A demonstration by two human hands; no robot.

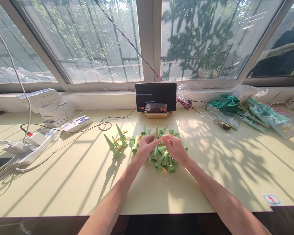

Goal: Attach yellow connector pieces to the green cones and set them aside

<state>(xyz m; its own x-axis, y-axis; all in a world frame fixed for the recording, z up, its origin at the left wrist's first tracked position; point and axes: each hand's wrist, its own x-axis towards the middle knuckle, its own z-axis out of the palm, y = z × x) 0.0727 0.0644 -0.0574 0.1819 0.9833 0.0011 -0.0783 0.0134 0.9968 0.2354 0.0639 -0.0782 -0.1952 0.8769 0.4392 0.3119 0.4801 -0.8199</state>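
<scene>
My left hand (147, 147) is closed around a green plastic cone (156, 130) whose tip points up. Close beside it, my right hand (175, 147) has thumb and finger pinched together at the cone's side; what they hold, if anything, is too small to make out. Below and around both hands lies a pile of loose green cones (165, 160) with flared, hollow ends, and small yellow pegs (164, 170) among them. To the left, two green cones (122, 135) stand upright with yellow pegs sticking out of their sides.
A dark tablet (155, 93) leans at the window, a phone (155, 108) before it. White boxes (51, 106), a power strip (39, 150) and cables occupy the left. Green plastic bags (226, 104) and a yellow-black tool (225, 126) lie right. A sticker (271, 199) marks the front edge.
</scene>
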